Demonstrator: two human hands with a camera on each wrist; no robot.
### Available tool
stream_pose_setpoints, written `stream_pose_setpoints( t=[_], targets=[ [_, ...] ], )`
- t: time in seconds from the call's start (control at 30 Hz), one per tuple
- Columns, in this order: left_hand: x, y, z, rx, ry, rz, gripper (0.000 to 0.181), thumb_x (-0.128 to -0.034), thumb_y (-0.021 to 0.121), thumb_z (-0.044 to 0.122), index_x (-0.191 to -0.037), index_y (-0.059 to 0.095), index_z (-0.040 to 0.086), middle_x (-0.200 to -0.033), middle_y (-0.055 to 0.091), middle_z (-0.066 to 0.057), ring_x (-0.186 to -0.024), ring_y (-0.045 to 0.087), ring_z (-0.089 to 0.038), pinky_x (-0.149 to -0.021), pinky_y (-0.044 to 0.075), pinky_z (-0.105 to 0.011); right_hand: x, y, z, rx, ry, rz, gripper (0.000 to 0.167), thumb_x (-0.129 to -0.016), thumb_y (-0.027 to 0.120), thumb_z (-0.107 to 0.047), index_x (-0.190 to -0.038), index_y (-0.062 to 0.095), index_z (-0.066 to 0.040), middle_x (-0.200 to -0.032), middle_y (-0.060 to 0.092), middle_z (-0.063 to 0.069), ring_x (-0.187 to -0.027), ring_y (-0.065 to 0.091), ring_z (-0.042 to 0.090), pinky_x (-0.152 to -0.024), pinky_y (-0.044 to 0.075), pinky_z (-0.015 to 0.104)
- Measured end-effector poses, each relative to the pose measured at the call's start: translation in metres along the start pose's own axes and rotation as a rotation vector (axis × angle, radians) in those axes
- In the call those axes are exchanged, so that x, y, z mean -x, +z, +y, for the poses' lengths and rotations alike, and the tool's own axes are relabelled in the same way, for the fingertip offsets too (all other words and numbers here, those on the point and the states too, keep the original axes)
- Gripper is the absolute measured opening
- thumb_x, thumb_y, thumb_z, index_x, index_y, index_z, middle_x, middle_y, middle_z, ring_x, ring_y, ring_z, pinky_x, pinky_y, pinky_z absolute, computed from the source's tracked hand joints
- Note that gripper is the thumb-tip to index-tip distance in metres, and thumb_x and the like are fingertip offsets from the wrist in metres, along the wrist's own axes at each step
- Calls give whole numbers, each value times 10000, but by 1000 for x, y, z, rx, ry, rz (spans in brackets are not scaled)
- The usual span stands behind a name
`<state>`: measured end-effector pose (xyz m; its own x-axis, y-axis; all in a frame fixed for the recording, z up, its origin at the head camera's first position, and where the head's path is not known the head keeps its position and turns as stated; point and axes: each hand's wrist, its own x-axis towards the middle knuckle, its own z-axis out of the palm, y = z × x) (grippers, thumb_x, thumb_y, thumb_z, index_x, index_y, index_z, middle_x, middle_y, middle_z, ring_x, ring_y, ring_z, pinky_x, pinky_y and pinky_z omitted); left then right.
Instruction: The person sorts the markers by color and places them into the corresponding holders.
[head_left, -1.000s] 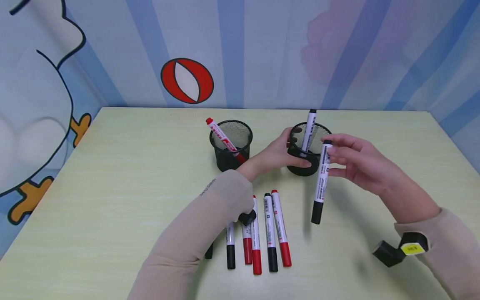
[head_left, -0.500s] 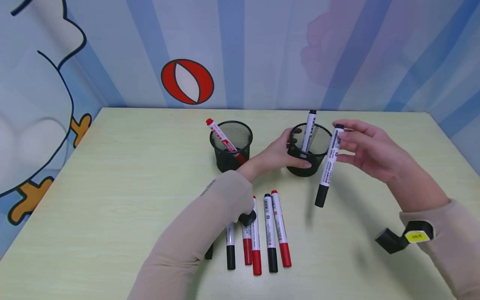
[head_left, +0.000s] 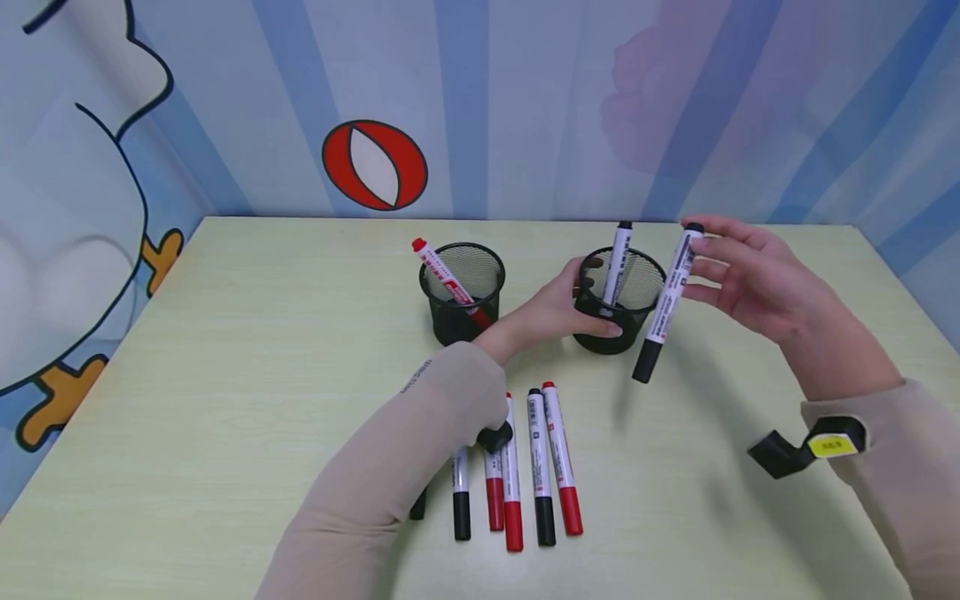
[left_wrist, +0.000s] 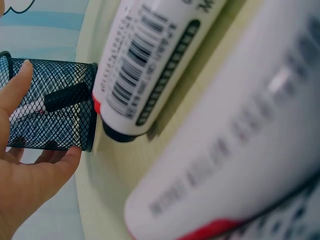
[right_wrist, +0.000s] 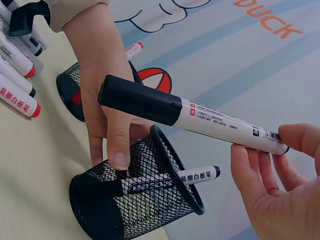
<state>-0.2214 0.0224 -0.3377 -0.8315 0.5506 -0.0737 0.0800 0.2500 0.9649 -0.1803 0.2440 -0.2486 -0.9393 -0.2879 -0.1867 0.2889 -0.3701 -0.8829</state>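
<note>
My left hand (head_left: 558, 310) grips the right black mesh cup (head_left: 609, 335) round its side, and a black-capped marker (head_left: 617, 265) leans inside that cup. Between thumb and fingers, my right hand (head_left: 765, 287) pinches the upper end of another black-capped marker (head_left: 667, 304), which hangs tilted, cap down, just right of the cup's rim. In the right wrist view this held marker (right_wrist: 220, 122) is outside the cup (right_wrist: 150, 200), above its mouth end. The left wrist view shows my left hand (left_wrist: 30, 185) round the cup (left_wrist: 60, 135).
The left mesh cup (head_left: 459, 321) holds a red marker (head_left: 446, 273). Several red-capped and black-capped markers (head_left: 538, 442) lie side by side in front of the cups, some partly hidden under my left sleeve (head_left: 390, 467). A patterned backdrop stands behind the table (head_left: 225, 375).
My right hand has moved up and away with its marker, the capped lower end now tilting further left. The left hand stays on the cup.
</note>
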Motion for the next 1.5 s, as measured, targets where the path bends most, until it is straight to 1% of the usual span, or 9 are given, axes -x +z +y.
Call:
stream_pose_setpoints(
  t=[0.17, 0.47, 0.67, 0.93, 1.13, 1.3, 1.5],
  targets=[
    [0, 0, 0, 7, -1, 0, 921, -743, 790, 157, -1456, 208, 182, -1471, 307, -104, -1341, 291, -214, -1074, 270, -407, -4, -1, -5, -10, -12, 24, 192, -909, 562, -14, -1058, 657, -89, -903, 620, 60, -781, 630, 208, -722, 551, 372],
    [0, 0, 0, 12, -1, -2, 922, -739, 792, 144, -1455, 213, 194, -1473, 304, -99, -1345, 287, -215, -1071, 277, -415, -11, 0, -14, -76, -37, 9, 164, -906, 553, 12, -1008, 666, -50, -876, 641, 79, -761, 635, 229, -710, 551, 387],
    [0, 0, 0, 15, -9, 0, 919, -737, 793, 134, -1452, 220, 207, -1473, 304, -96, -1346, 287, -213, -1071, 278, -407, -17, 1, -18, -84, -55, 71, 151, -887, 588, 2, -990, 681, -58, -877, 641, 74, -757, 632, 227, -691, 555, 386],
    [1, 0, 1, 11, -5, -4, 921, -743, 789, 150, -1456, 209, 194, -1474, 304, -90, -1347, 283, -207, -1076, 270, -404, -24, 0, -25, -121, -75, 120, 138, -873, 612, -2, -977, 681, -61, -875, 649, 76, -732, 637, 238, -663, 557, 395],
    [2, 0, 1, 9, -2, -2, 922, -742, 789, 153, -1456, 207, 198, -1468, 312, -88, -1340, 291, -206, -1069, 281, -402, -28, 0, -29, -164, -92, 138, 142, -864, 614, 20, -973, 679, -45, -881, 656, 86, -724, 632, 252, -655, 555, 414],
    [1, 0, 0, -1, -5, 1, 925, -742, 791, 165, -1456, 204, 192, -1459, 320, -81, -1325, 305, -191, -1066, 286, -396, -30, 0, -29, -149, -90, 174, 141, -849, 640, 7, -960, 692, -63, -893, 655, 76, -728, 626, 243, -642, 558, 407],
    [1, 0, 0, -1, -8, 1, 925, -742, 791, 171, -1457, 206, 201, -1466, 309, -77, -1331, 295, -187, -1068, 283, -394, -33, -3, -29, -137, -110, 208, 155, -827, 662, 22, -954, 689, -63, -888, 643, 76, -712, 620, 244, -619, 559, 400]
  ],
)
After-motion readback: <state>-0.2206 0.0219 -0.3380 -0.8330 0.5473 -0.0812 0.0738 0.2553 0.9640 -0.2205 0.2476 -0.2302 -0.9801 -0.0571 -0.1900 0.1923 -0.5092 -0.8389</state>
